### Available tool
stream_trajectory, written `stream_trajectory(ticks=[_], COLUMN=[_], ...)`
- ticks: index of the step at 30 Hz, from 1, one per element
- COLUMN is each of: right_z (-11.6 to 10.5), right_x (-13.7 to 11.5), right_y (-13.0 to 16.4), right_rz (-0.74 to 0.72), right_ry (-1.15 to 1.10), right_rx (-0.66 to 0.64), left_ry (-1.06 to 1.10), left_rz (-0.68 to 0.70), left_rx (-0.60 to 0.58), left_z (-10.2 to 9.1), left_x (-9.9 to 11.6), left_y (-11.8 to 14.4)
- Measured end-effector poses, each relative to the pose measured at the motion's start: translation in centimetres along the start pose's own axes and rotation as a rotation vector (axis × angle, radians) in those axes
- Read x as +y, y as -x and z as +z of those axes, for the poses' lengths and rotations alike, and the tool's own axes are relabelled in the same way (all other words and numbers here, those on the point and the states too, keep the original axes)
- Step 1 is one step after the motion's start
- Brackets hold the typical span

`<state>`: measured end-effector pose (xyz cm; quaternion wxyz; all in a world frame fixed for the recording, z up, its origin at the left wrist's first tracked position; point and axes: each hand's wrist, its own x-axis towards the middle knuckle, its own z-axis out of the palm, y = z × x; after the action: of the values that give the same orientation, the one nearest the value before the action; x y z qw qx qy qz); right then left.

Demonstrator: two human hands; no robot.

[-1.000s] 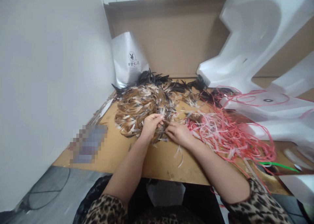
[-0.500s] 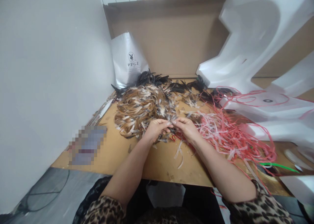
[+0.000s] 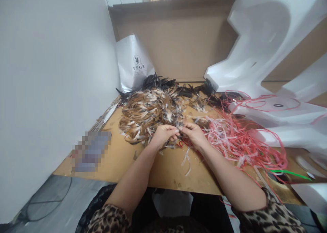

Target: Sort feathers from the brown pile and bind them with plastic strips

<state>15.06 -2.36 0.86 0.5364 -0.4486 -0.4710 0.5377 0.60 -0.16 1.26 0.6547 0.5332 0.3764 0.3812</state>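
A heap of brown, white and black feathers (image 3: 146, 112) lies on the brown table (image 3: 120, 156). My left hand (image 3: 161, 136) and my right hand (image 3: 194, 134) meet fingertip to fingertip at the heap's near edge, both pinching a small bunch of feathers (image 3: 178, 129) between them. A tangle of red and pale pink strips (image 3: 237, 137) spreads just right of my right hand, and a few strips trail under its wrist.
A silver bag marked PPGZ (image 3: 134, 64) leans at the back left against a cardboard wall (image 3: 184, 42). White foam pieces (image 3: 258, 49) crowd the right side. A white wall (image 3: 51, 73) closes the left. A green strip (image 3: 291, 172) lies at the near right.
My right hand rose from the table and came up to meet my left hand's fingertips at the feathers; over the last half second both hands have barely shifted.
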Motion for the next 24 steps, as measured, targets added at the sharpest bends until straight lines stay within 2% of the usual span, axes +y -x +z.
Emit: stream_trajectory(ticks=[4, 7, 9, 13, 15, 18, 21, 24], right_z=[0.0, -0.2, -0.3, 0.1, 0.6, 1.3, 1.4, 0.6], right_x=[0.0, -0.3, -0.5, -0.4, -0.1, 0.3, 0.2, -0.5], right_y=[-0.1, -0.1, 0.1, 0.9, 1.3, 1.7, 1.6, 1.4], right_rz=[0.006, -0.043, -0.070, -0.169, -0.277, -0.349, -0.353, -0.343], right_ry=[0.011, 0.132, 0.290, 0.697, 0.948, 1.219, 1.220, 1.014], right_rx=[0.011, -0.001, -0.109, -0.461, -0.485, -0.427, -0.458, -0.477], left_ry=[-0.026, -0.012, 0.024, 0.091, 0.091, 0.084, 0.082, 0.065], left_rz=[0.028, 0.080, 0.119, 0.138, 0.136, 0.130, 0.126, 0.118], left_rx=[0.000, 0.075, 0.137, 0.208, 0.213, 0.202, 0.180, 0.145], left_z=[0.0, -0.6, -1.1, -1.8, -1.8, -1.7, -1.7, -1.7], left_x=[-0.1, 0.0, 0.0, 0.1, 0.2, 0.2, 0.2, 0.5], left_y=[0.0, -0.2, -0.4, -0.7, -0.7, -0.7, -0.6, -0.4])
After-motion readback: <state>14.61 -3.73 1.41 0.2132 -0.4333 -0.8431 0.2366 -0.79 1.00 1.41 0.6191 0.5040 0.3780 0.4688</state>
